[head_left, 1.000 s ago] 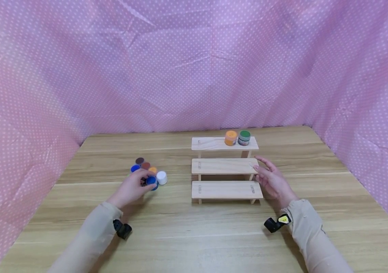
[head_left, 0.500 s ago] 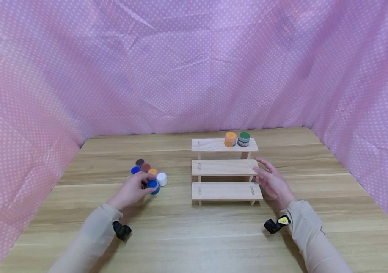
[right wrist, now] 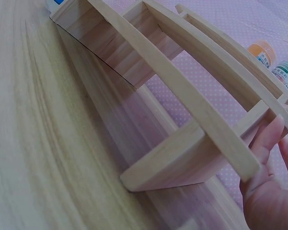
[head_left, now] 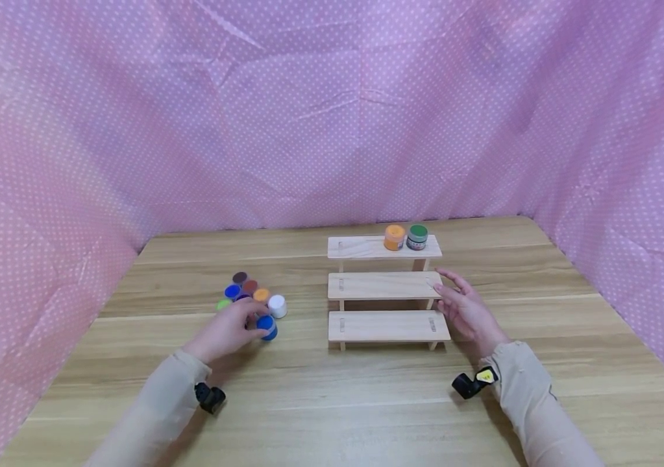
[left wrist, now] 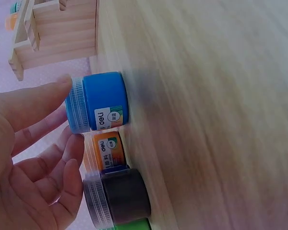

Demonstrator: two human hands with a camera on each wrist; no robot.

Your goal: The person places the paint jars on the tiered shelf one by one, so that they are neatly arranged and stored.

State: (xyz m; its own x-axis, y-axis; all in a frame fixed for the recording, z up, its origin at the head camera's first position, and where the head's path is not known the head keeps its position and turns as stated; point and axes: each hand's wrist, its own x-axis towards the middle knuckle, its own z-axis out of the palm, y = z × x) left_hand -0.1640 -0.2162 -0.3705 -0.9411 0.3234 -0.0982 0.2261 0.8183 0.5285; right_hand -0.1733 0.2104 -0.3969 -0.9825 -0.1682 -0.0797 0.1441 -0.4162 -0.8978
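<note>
In the head view, my left hand (head_left: 228, 329) pinches a blue paint jar (head_left: 269, 329) between thumb and fingers, at the near side of a jar cluster. The left wrist view shows the thumb and a fingertip on the clear ribbed lid of this jar (left wrist: 105, 99), its base right at the table top. My right hand (head_left: 469, 312) grips the right end of a three-tier wooden stand (head_left: 387, 285) at its middle board. Its thumb lies against the board's edge in the right wrist view, with the other fingers partly hidden behind.
Beside the left hand stand white (head_left: 277, 305), orange (head_left: 261, 295), red-brown (head_left: 250, 286), dark purple (head_left: 240, 277), blue (head_left: 232, 291) and green (head_left: 223, 303) jars. On the stand's top tier are an orange jar (head_left: 394, 238) and a green jar (head_left: 417, 237). A dotted pink curtain (head_left: 332, 130) hangs behind.
The left hand has brought the blue jar slightly toward me and right, away from the cluster, uncovering more of the jars behind it. The right hand stays at the stand's end.
</note>
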